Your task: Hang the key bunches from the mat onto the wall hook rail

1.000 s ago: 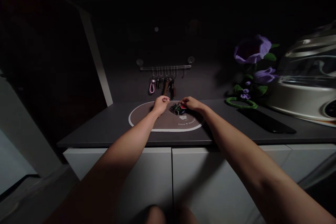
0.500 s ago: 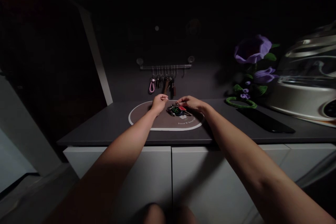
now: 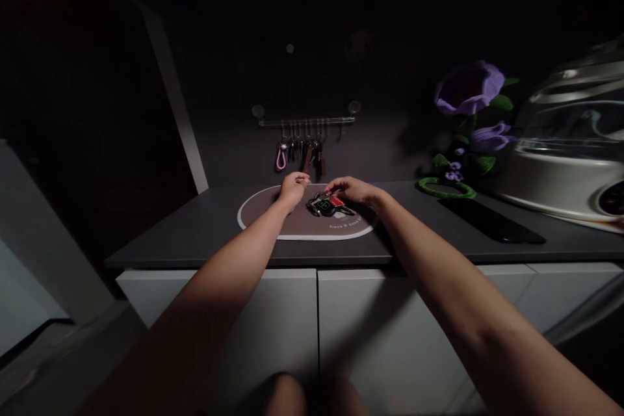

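Note:
A bunch of keys (image 3: 325, 206) with a dark fob bearing green marks and a red tag (image 3: 336, 201) lies on the brown oval mat (image 3: 263, 218). My right hand (image 3: 355, 190) reaches over it from the right, its thumb and fingers curled round the top of the bunch. Just left of the keys is my left hand (image 3: 293, 190), its fingers pinched together; what they hold, if anything, is too small to make out. Behind it, several keys (image 3: 302, 148), a pink loop (image 3: 281, 157) and a brown strap (image 3: 307, 159) hang from a clear hook rail (image 3: 307, 121).
On the right of the dark counter (image 3: 170, 227) lies a black phone-like slab (image 3: 492, 221). Purple artificial flowers (image 3: 470, 91) with a green ring base stand behind it, beside a large cream appliance (image 3: 560, 175) with a clear cover. White cabinet doors (image 3: 277, 312) are below.
The key bunch has shifted slightly left on the mat under my right hand. My left hand stays in nearly the same place, and the whole view has moved a little.

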Available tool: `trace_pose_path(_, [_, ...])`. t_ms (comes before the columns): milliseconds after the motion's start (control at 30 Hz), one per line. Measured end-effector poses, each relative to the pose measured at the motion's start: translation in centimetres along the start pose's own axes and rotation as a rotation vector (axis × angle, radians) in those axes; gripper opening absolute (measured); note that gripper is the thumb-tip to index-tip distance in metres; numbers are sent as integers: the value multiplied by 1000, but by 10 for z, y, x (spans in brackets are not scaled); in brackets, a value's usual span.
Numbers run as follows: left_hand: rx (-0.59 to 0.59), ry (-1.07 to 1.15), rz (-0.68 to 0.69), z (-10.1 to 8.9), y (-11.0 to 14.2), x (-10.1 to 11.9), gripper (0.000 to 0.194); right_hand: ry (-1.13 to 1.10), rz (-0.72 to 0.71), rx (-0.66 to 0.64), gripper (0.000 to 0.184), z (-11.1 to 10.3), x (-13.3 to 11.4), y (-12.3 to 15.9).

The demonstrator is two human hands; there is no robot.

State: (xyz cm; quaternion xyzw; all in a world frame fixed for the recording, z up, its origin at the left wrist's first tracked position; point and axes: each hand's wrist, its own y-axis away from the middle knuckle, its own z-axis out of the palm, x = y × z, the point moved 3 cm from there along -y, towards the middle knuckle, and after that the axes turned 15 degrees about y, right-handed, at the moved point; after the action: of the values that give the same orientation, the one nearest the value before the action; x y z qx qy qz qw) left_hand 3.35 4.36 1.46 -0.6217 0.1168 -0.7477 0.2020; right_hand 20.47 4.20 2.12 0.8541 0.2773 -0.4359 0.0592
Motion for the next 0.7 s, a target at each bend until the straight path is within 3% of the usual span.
trace_pose_path(233, [4, 17, -1, 0, 1, 1, 8, 48, -28, -111, 28, 6, 2, 1])
trace_pose_path(367, [0, 4, 0, -1, 0, 0, 9, 106, -30, -92, 29, 8, -2, 3])
trace_pose_path(700, [-10, -7, 6, -2, 0, -1, 9, 335, -106, 179, 26, 0, 3, -5])
